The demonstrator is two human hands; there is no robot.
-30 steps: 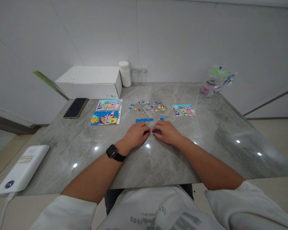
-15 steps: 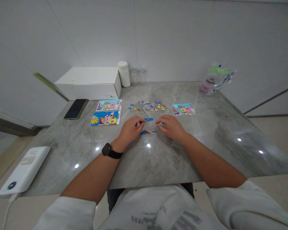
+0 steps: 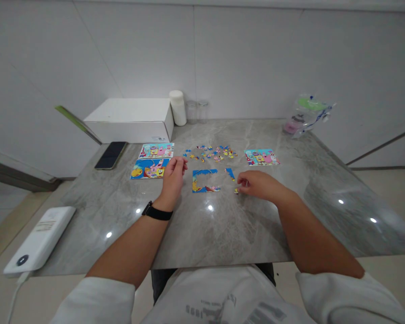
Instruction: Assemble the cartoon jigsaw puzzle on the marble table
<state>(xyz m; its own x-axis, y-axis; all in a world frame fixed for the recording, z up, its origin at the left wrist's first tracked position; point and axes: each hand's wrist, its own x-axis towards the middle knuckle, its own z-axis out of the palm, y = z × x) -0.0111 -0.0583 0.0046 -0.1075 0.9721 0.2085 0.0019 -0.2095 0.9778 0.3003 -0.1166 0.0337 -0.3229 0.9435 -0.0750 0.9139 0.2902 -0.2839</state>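
Note:
A partly joined jigsaw puzzle [image 3: 195,183] lies flat on the grey table, its blue and yellow pieces forming a frame open on the right. My left hand [image 3: 173,177] is raised at its left, fingers curled together, over the edge of the lower cartoon picture card [image 3: 146,169]; I see nothing in it. A short joined strip of puzzle pieces [image 3: 230,173] lies apart, right of the frame. My right hand [image 3: 259,184] is beside it, thumb and forefinger apart. A loose puzzle piece [image 3: 236,191] lies at its thumb tip.
Loose puzzle pieces [image 3: 219,153] are scattered behind the frame. Another picture card [image 3: 262,157] lies right. A phone [image 3: 111,155], white box [image 3: 130,121], white bottle [image 3: 177,108], clear jars [image 3: 197,112] and a plastic bag [image 3: 307,116] stand around; a power bank [image 3: 42,238] lies front left.
My left hand has lifted off the puzzle to the left. My right hand has drawn back to the right, uncovering the frame and the strip. The view has shifted slightly.

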